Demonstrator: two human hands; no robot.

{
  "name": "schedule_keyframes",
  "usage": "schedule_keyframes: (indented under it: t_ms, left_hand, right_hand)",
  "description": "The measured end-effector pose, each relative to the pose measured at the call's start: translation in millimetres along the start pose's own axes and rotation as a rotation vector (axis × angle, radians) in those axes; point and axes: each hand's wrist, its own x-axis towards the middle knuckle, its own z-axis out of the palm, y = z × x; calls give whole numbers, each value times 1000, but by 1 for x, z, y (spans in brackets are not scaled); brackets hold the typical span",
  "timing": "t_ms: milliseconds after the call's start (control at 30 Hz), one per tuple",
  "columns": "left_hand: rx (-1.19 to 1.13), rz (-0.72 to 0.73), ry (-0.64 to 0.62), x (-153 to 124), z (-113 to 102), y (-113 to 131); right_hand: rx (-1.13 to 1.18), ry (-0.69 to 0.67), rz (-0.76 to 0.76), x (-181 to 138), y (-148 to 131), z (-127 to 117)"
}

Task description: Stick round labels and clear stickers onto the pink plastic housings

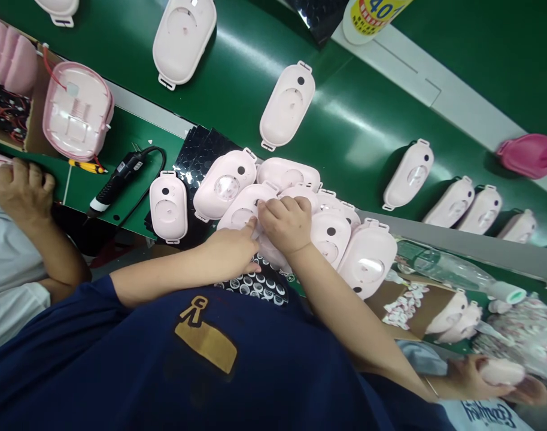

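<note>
My left hand [233,250] rests at the near edge of a pale pink plastic cover [243,206], index finger stretched onto it and thumb held apart. On the same cover, my right hand [285,222] has its fingers curled together, the tips by a small dark spot near one end. Whatever is between those fingertips is hidden. More pink covers [365,257] lie piled around both hands, several with a black round dot and a round recess. Below my hands is a black sheet with rows of round stickers [267,287].
Left are a black electric screwdriver [116,182], a pink shell with wires [78,111] and a co-worker's hand [24,191]. Further covers [288,105] lie on the green belt. A plastic bottle [457,269] lies right, near another person's hand holding a pink part [502,371].
</note>
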Motion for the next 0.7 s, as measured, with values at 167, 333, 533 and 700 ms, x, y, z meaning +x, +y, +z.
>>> schedule_keyframes:
  t_ms: [167,333,533,700]
  left_hand:
    - [8,39,65,0,3,-2]
    - [-1,51,78,0,4,-3]
    - [14,38,77,1,7,-5]
    - [31,29,90,2,9,-5]
  right_hand:
    - [4,-93,-6,3,-2,-4]
    - [-9,-167,-45,9,-3,-13]
    - [-68,-319,-6,20,-6,-26]
    - [-75,-420,64,22,-10,-35]
